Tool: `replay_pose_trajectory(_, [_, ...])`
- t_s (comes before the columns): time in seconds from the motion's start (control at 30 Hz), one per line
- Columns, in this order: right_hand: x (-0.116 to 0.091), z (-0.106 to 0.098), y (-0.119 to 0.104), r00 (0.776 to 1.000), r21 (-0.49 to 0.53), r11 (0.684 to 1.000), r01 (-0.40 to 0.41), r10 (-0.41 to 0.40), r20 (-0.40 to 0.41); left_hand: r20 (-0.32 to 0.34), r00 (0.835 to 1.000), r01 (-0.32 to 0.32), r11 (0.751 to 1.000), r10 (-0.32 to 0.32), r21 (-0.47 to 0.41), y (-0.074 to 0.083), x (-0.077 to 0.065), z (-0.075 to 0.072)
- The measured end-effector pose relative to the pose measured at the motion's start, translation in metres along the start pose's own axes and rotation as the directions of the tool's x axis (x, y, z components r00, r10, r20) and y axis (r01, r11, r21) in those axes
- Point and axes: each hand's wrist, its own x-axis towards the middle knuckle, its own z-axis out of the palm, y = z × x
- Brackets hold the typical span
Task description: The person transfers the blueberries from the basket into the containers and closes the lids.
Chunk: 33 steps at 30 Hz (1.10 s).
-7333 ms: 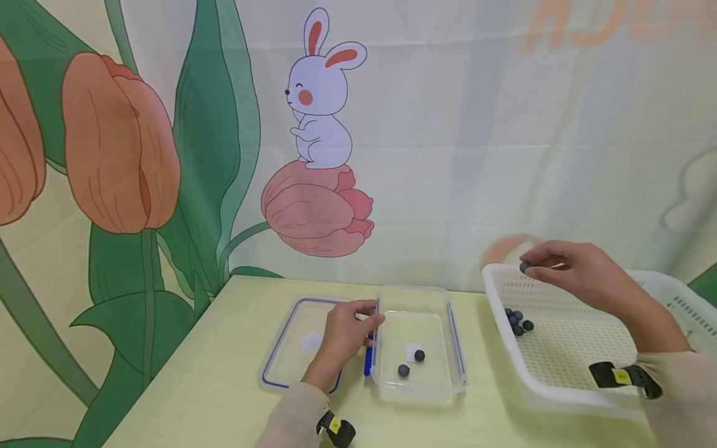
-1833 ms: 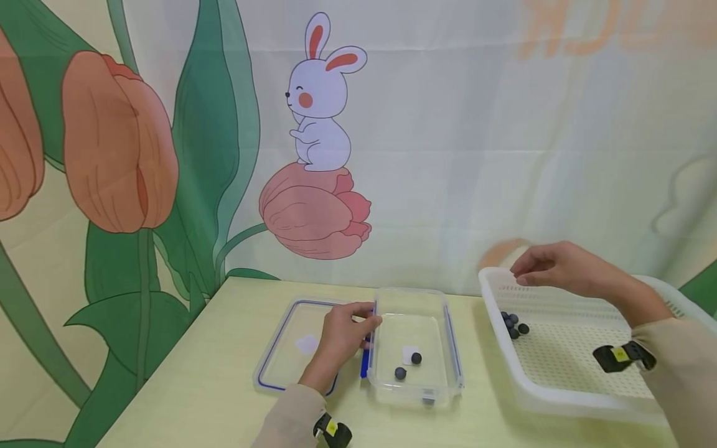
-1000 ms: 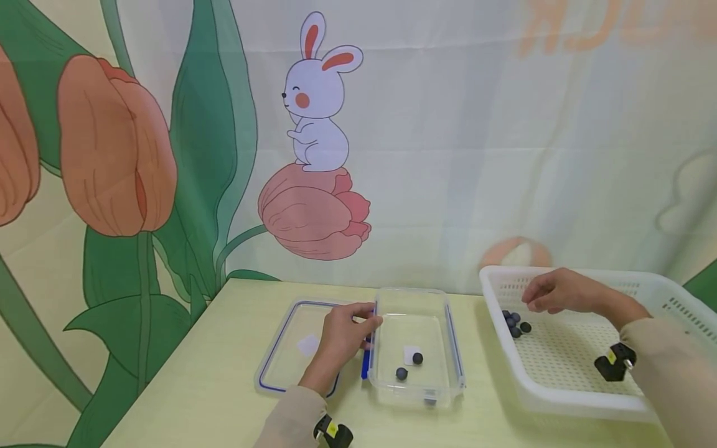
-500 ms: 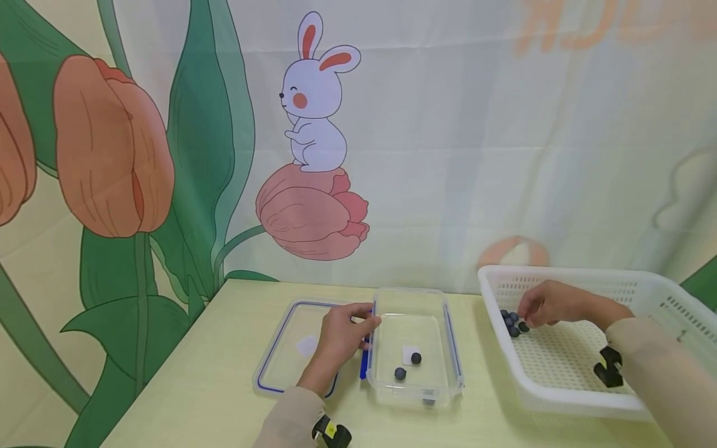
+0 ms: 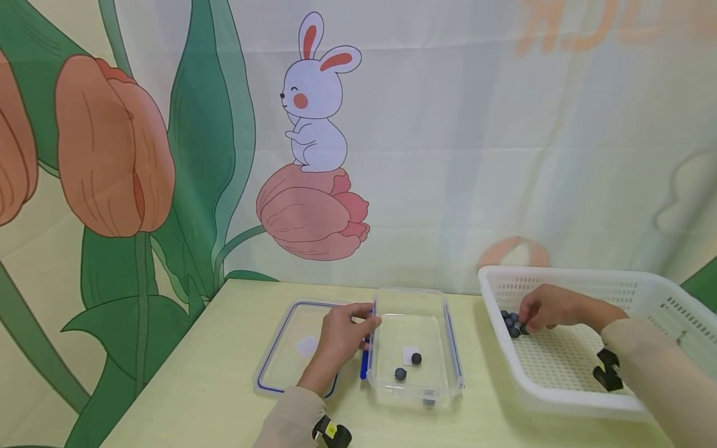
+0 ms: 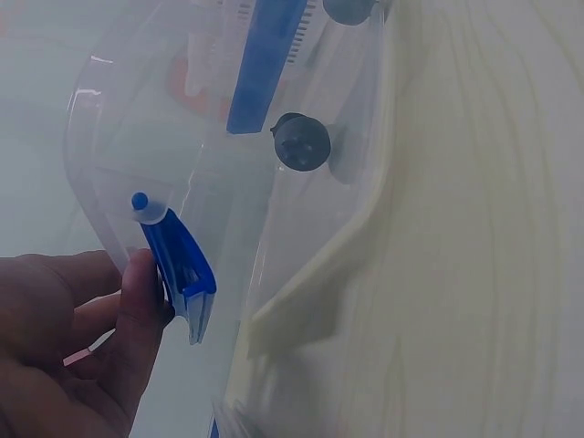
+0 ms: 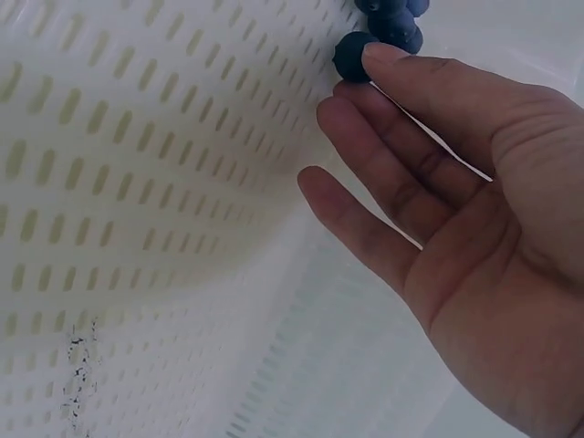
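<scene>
My left hand (image 5: 342,336) grips the left wall of a clear plastic food container (image 5: 456,354), its thumb by the blue clip (image 6: 182,255) in the left wrist view. Inside the container lie two blueberries, one (image 5: 400,374) near the front and another (image 5: 416,358) by a white label. A dark bluish patch (image 5: 429,401) shows through the front wall. Down in the white basket (image 5: 582,401), my right hand (image 5: 551,309) pinches a blueberry (image 7: 354,57) between thumb and fingertips, right beside a cluster of blueberries (image 5: 510,320) along the left side.
A clear lid (image 5: 269,361) with a blue seal lies flat left of the container, partly behind my left hand. The pale yellow table (image 5: 196,386) ends at a printed curtain (image 5: 426,155). The basket's raised walls surround my right hand.
My right hand, earlier over the basket's far left corner with a blueberry, has come down to the cluster. The bluish patch at the container's front has appeared. My left hand keeps its grip.
</scene>
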Motion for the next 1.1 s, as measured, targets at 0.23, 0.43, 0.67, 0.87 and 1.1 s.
replay_pose_trajectory(0.23, [-0.003, -0.008, -0.007, 0.998, -0.069, 0.998, -0.003, -0.001, -0.055, 0.000, 1.000, 0.008, 1.000, -0.008, -0.001, 0.001, -0.001, 0.000])
replay_pose_trajectory(0.43, [-0.011, -0.020, -0.022, 0.992, -0.047, 0.999, -0.010, 0.004, -0.130, -0.001, 1.000, -0.001, 1.000, 0.001, 0.004, 0.001, -0.001, 0.000])
replay_pose_trajectory(0.67, [-0.028, -0.028, -0.044, 0.968, -0.063, 0.998, -0.003, -0.012, -0.249, -0.002, 1.000, 0.002, 1.000, -0.002, 0.009, 0.001, 0.000, 0.000])
replay_pose_trajectory(0.87, [-0.039, -0.031, -0.066, 0.939, -0.109, 0.994, 0.001, -0.038, -0.342, 0.001, 1.000, 0.002, 1.000, -0.002, 0.007, 0.002, -0.001, 0.000])
replay_pose_trajectory(1.1, [-0.053, -0.035, -0.097, 0.891, -0.160, 0.986, 0.039, -0.107, -0.441, 0.000, 1.000, 0.016, 1.000, -0.016, 0.013, 0.002, -0.002, 0.000])
